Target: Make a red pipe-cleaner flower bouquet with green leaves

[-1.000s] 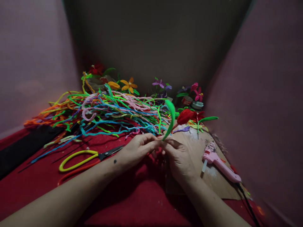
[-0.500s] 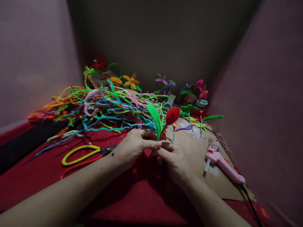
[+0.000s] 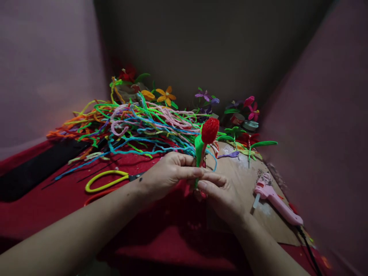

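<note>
A pipe-cleaner flower [image 3: 210, 130] with a red bud, a thin stem and green leaves [image 3: 198, 147] stands upright between my hands. My left hand [image 3: 175, 171] pinches the stem just under the leaves, thumb across the front. Just below, my right hand [image 3: 220, 191] is closed on the lower stem with thumb and fingers. The leaves now lie almost behind the stem, and part of the stem is hidden by my fingers. Left of my left wrist lie scissors [image 3: 107, 181] with one yellow and one red handle; their blades are partly covered by my wrist.
A heap of coloured pipe cleaners [image 3: 149, 126] spreads behind my hands. A pink glue gun [image 3: 277, 201] with a black cord rests on brown cardboard [image 3: 270, 230] at the right. Finished flowers [image 3: 166, 96] stand at the back. A black strip [image 3: 43, 166] lies at the left.
The flower has turned in my fingers: its leaves, spread to the left before, now line up behind the stem. The bud stands slightly higher. The whole view has shifted a little.
</note>
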`<state>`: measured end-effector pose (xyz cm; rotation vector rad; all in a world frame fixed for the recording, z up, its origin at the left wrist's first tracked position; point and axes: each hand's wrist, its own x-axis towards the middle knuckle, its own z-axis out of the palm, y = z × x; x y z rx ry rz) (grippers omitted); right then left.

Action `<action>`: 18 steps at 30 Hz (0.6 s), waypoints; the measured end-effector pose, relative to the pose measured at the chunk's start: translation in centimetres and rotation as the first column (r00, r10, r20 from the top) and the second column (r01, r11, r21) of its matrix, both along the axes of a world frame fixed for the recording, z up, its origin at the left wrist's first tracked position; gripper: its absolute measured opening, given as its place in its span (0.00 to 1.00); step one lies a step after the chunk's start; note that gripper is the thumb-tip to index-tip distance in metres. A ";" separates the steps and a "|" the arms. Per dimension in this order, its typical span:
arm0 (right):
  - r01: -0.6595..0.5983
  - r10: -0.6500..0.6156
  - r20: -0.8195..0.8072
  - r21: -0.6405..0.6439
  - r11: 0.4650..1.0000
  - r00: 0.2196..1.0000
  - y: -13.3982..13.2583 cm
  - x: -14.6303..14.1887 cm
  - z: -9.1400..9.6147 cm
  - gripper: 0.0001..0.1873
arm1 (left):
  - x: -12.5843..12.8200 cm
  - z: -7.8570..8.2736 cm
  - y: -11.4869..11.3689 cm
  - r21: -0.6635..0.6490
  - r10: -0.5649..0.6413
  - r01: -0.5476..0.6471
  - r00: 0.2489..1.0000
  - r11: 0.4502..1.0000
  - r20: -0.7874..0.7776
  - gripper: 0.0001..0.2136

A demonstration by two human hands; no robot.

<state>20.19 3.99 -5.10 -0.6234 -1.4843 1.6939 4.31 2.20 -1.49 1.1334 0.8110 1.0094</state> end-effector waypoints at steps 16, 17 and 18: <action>-0.016 0.007 0.103 0.089 0.996 0.995 -0.4 -0.5 0.7 0.15 | -0.2 0.0 0.5 0.050 -0.091 0.090 0.996 0.995 0.023 0.08; 0.017 -0.031 0.120 0.110 0.994 0.992 -0.4 -0.6 0.8 0.15 | -0.2 -0.1 0.6 0.054 -0.057 0.056 0.998 0.997 0.014 0.07; 0.045 -0.064 0.138 0.136 0.990 0.988 -0.5 -0.7 0.9 0.15 | -0.1 -0.2 0.6 0.060 -0.025 0.025 1.000 0.998 -0.005 0.07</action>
